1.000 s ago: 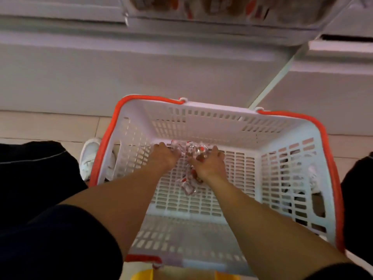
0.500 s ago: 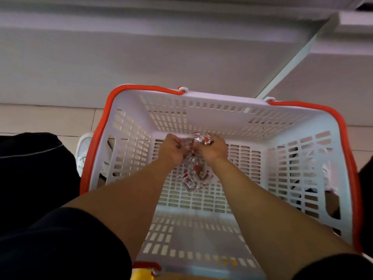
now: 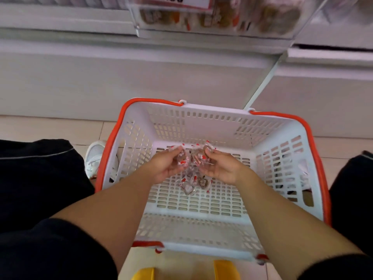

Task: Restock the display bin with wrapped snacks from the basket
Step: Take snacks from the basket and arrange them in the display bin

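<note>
My left hand and right hand are cupped palms-inward inside the white slotted plastic basket with orange handles, fingers half curled round a bunched cluster of clear-wrapped brown snacks with red print held between them. My left fingertips and right fingertips press the top wrappers. More of the same snacks trail below my hands, at or just above the basket floor; I cannot count them exactly. One clear display bin of snacks sits above on the white shelf.
</note>
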`<state>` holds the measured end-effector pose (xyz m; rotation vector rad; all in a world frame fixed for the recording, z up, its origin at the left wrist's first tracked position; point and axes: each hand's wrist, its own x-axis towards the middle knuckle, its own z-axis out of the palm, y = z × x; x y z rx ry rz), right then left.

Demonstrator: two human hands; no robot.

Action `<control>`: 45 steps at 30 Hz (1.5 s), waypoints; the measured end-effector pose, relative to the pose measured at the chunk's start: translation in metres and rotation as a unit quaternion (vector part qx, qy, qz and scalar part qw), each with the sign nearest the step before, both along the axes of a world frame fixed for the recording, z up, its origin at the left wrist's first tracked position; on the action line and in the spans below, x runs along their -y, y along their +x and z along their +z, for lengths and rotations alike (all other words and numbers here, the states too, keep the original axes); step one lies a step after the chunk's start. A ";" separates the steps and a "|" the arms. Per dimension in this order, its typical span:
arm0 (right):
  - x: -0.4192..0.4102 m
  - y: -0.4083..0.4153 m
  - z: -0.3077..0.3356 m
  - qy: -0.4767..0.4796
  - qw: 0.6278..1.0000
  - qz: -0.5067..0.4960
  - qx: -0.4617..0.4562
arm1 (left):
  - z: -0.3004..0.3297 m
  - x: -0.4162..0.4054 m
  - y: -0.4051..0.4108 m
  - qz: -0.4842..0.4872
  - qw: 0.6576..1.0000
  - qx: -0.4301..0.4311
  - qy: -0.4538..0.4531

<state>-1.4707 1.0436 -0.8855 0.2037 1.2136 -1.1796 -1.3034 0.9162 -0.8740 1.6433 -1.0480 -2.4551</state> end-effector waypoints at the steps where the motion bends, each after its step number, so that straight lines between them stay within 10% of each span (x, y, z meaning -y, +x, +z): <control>1: -0.003 0.000 0.006 -0.019 1.000 0.000 0.011 | 0.005 -0.001 0.001 -0.004 1.000 -0.005 -0.008; 21: -0.004 0.009 0.171 -0.047 0.957 0.041 -0.283 | 0.129 -0.021 -0.004 0.019 0.985 -0.085 -0.147; 28: 0.009 -0.005 0.282 -0.178 0.919 0.148 -0.319 | 0.241 -0.010 -0.025 -0.135 0.961 -0.210 -0.121; 45: -0.002 -0.026 0.394 -0.261 0.850 0.022 -0.458 | 0.369 0.000 -0.066 -0.194 0.888 -0.304 -0.287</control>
